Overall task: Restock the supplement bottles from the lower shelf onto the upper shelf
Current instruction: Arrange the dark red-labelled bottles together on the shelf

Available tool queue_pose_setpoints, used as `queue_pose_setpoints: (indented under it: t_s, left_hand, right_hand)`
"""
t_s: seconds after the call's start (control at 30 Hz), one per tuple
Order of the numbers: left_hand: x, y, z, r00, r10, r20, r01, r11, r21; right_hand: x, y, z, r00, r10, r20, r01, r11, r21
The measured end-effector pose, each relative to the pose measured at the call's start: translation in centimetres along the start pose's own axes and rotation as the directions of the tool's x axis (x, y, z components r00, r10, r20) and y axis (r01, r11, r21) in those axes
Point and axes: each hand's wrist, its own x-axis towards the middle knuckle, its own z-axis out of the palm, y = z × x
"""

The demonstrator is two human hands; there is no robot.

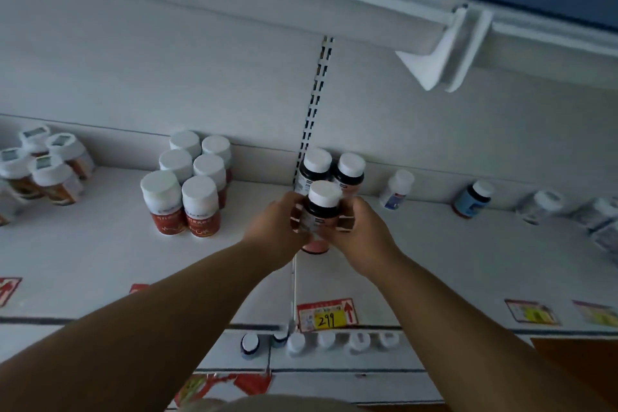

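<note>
Both hands hold one dark supplement bottle (319, 211) with a white cap, on the upper shelf (100, 261). The left hand (279, 222) curls its fingers around the bottle's left side, and the right hand (363, 227) curls around the right side. Just behind it stand two similar dark bottles (331, 170). To the left is a group of red-labelled bottles (187, 184). A yellow price tag (326, 315) sits on the shelf edge below.

White shelving back panel (167, 60) with a slotted upright (316, 100); dim, cool light.
</note>
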Motion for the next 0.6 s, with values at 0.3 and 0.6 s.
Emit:
queue_pose_setpoints:
  t_s: [0.3,0.6]
  left_hand:
    - [1.6,-0.7,1.9,0.973,-0.020,-0.231,0.041,0.995,0.087]
    - [1.2,-0.4,1.2,0.972,-0.082,-0.221,0.099,0.993,0.066]
  right_hand:
    - [3.4,1.9,1.3,0.993,-0.122,0.006,0.121,0.992,0.022]
    - [2.8,1.4,2.3,0.995,-0.088,-0.051,0.089,0.996,0.002]
